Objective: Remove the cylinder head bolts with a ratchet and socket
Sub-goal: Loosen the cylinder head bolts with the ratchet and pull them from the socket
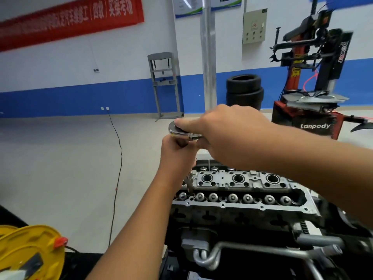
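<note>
A bare aluminium cylinder head (242,207) sits on the engine in front of me, with a row of round valve caps along its near side. A chrome ratchet (177,131) stands high above its left end on a long extension bar (189,181) that drops into a hole at the head's left. My right hand (226,134) grips the ratchet handle, thumb lying on the ratchet's round head. My left hand (177,154) is wrapped around the upper part of the extension just below the ratchet. The socket and bolt are hidden in the hole.
A yellow cable reel (30,253) sits at the lower left, its black cord (119,158) running across the floor to the wall. Metal coolant pipes (222,253) cross below the head. A tyre changer (310,81), stacked tyres (244,90) and a grey press frame (163,83) stand behind.
</note>
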`<state>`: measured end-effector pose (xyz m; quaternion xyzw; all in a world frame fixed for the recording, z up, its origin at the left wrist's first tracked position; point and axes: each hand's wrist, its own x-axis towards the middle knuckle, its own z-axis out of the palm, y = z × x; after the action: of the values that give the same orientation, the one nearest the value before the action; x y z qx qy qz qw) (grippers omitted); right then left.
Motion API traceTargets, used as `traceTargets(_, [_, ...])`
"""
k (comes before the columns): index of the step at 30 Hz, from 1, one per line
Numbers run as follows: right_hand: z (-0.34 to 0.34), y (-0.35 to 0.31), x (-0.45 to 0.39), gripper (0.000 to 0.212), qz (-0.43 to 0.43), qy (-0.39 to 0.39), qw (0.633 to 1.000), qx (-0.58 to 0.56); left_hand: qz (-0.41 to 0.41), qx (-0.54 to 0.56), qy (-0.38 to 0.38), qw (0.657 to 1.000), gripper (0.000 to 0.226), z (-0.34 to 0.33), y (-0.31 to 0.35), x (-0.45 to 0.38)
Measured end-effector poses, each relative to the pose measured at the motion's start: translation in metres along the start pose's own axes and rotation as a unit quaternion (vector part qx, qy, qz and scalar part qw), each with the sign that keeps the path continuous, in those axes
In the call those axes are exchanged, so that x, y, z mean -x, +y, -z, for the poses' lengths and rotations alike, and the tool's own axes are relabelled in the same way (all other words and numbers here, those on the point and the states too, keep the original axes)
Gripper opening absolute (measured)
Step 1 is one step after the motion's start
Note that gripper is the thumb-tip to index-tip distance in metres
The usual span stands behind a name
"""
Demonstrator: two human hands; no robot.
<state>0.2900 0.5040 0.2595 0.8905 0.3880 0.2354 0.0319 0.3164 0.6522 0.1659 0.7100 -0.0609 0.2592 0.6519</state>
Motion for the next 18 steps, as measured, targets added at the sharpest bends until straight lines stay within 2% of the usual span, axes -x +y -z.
traceTargets(2, [-0.008,-0.009,0.017,0.080,-0.010,0.041,0.997,0.069,0.005,0.031,0.035,0.999,0.020,-0.009,-0.005,-0.004])
traceTargets(4, [-0.012,-0.007,0.040,0.081,-0.045,0.037,0.993,0.104,-0.006,0.031,0.047,0.998,0.032,-0.015,-0.009,-0.009])
traceTargets(7, [-0.008,0.017,0.066,0.027,-0.146,0.019,0.983,0.109,0.003,0.030,0.042,0.999,0.046,-0.019,-0.014,-0.018])
traceTargets(8, [-0.009,0.027,0.067,0.031,-0.186,-0.008,0.978,0.094,0.012,0.041,0.022,0.999,0.047,-0.017,-0.014,-0.018])
traceTargets(10, [-0.022,0.048,0.065,0.034,-0.230,-0.034,0.968,0.091,0.017,0.062,-0.071,0.995,0.047,-0.014,-0.018,-0.016])
traceTargets(12, [-0.040,0.064,0.064,0.026,-0.255,-0.003,0.962,0.093,-0.012,0.051,-0.159,0.986,0.044,-0.015,-0.021,-0.007])
traceTargets(13, [-0.048,0.069,0.066,0.023,-0.264,0.013,0.961,0.083,-0.030,0.040,-0.177,0.983,0.045,-0.018,-0.021,-0.002])
traceTargets(16, [-0.053,0.073,0.072,0.028,-0.269,0.018,0.961,0.060,-0.057,0.024,-0.166,0.984,0.051,-0.023,-0.019,0.007])
traceTargets(18, [-0.037,0.064,0.069,0.034,-0.242,0.009,0.968,0.061,-0.056,0.055,-0.125,0.989,0.049,-0.018,-0.016,0.009])
